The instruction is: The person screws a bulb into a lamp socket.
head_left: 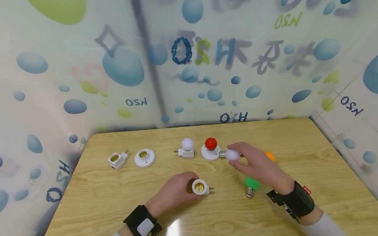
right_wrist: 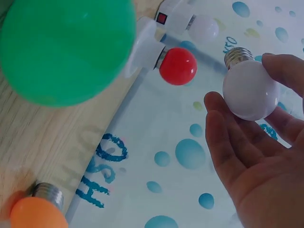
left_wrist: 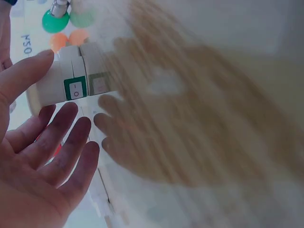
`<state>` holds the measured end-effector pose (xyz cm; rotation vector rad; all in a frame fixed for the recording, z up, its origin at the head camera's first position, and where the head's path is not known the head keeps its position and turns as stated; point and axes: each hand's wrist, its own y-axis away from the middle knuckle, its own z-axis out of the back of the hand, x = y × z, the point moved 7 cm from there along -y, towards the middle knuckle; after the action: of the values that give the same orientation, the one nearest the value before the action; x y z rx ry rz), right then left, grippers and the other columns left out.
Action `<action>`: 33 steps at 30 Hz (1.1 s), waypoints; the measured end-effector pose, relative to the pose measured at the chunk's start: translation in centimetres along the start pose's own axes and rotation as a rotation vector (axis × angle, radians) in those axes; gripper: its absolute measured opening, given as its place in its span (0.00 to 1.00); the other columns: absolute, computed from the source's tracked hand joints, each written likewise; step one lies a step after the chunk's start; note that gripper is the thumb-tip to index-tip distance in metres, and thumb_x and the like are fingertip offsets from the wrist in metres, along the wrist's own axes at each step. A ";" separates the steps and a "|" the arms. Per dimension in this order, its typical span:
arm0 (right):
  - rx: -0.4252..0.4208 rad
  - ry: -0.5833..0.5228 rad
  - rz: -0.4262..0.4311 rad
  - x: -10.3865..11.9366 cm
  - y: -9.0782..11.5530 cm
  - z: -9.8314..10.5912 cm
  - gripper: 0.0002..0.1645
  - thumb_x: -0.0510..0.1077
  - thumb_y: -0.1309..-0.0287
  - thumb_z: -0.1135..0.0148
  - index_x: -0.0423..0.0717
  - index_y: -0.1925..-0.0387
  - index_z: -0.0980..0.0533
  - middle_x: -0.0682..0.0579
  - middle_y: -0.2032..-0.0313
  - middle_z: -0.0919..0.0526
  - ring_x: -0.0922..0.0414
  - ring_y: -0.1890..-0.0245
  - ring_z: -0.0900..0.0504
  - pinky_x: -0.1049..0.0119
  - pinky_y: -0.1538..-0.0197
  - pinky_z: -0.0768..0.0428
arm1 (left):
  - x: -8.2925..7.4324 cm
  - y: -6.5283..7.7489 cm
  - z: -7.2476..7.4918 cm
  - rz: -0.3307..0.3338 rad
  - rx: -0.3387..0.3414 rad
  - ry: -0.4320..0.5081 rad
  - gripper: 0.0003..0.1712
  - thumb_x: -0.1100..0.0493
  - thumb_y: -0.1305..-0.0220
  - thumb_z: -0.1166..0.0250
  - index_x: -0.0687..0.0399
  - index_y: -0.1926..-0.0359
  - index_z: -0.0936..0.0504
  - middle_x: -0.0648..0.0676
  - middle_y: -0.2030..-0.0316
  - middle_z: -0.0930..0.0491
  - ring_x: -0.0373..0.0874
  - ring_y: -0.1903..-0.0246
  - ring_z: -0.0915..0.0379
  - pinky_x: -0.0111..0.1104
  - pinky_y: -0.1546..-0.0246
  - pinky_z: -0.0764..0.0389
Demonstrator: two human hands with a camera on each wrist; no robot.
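Note:
My left hand (head_left: 181, 188) holds a white plug-in lamp socket (head_left: 199, 187) near the middle of the table, its threaded opening facing up and its prongs to the right. In the left wrist view the socket (left_wrist: 71, 78) shows a green-framed switch and sits between thumb and fingers. My right hand (head_left: 258, 164) pinches a white light bulb (head_left: 232, 154) by its glass, with the metal screw base pointing left. The right wrist view shows that bulb (right_wrist: 251, 89) between thumb and fingertips. A green bulb (head_left: 252, 183) lies below the right hand, and an orange bulb (head_left: 269, 156) is partly behind it.
Along the back stand a red bulb (head_left: 211, 144) in a round white base, a white bulb (head_left: 187, 144) in a plug-in socket, a bare round lamp base (head_left: 144, 157) and another plug-in socket (head_left: 118, 160). A patterned curtain (head_left: 187, 89) hangs behind the wooden table (head_left: 94, 208).

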<state>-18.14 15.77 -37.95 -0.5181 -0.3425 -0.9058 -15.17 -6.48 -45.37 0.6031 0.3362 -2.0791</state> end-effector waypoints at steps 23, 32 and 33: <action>0.201 -0.008 0.301 5.8 -0.6 -4.3 0.27 0.50 0.42 0.34 0.51 0.41 0.26 0.59 0.46 0.27 0.64 0.51 0.27 0.67 0.50 0.24 | -0.4 -2.5 -1.4 -0.029 0.056 0.156 0.25 0.55 0.53 0.27 0.50 0.54 0.26 0.42 0.63 0.23 0.34 0.64 0.28 0.27 0.62 0.25; 0.222 0.040 0.361 6.5 -0.8 -5.4 0.29 0.46 0.44 0.32 0.49 0.40 0.27 0.57 0.44 0.26 0.62 0.47 0.27 0.65 0.46 0.25 | 0.0 -2.6 -1.5 -0.045 0.039 0.203 0.26 0.54 0.51 0.28 0.50 0.50 0.25 0.42 0.63 0.23 0.35 0.65 0.29 0.28 0.64 0.25; 0.225 0.050 0.376 6.6 -0.8 -5.5 0.29 0.46 0.44 0.32 0.48 0.40 0.27 0.57 0.44 0.26 0.62 0.47 0.28 0.65 0.45 0.26 | 0.0 -2.6 -1.5 -0.048 0.041 0.214 0.27 0.54 0.50 0.28 0.50 0.49 0.24 0.42 0.62 0.23 0.35 0.64 0.29 0.28 0.63 0.26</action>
<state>-14.63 7.96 -38.98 -0.3360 -0.2849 -0.5076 -16.90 -4.42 -46.64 0.8531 0.4352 -2.0753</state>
